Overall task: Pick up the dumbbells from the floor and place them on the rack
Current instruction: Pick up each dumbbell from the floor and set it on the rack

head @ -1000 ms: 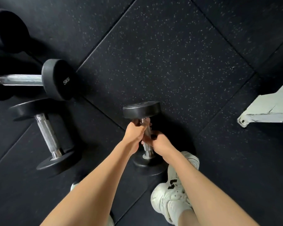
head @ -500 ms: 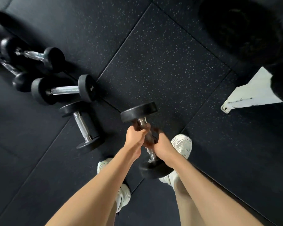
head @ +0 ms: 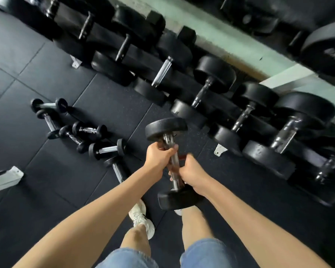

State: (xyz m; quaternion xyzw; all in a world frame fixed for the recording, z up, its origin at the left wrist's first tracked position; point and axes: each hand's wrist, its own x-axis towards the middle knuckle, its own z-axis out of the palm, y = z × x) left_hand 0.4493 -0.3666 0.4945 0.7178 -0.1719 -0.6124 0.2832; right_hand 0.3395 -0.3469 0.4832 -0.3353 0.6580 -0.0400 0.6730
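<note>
Knurled chrome handle (head: 174, 161) of the black disc-headed dumbbell (head: 166, 129) is gripped by left hand (head: 159, 156) near the top, right hand (head: 192, 171) lower, over speckled rubber floor (head: 112, 107).

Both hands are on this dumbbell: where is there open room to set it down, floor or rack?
Bare floor lies ahead of the held dumbbell, between the small dumbbells on the left and the rack foot. More lies beside the right hand. The rack's near row looks packed; no open slot shows.
</note>
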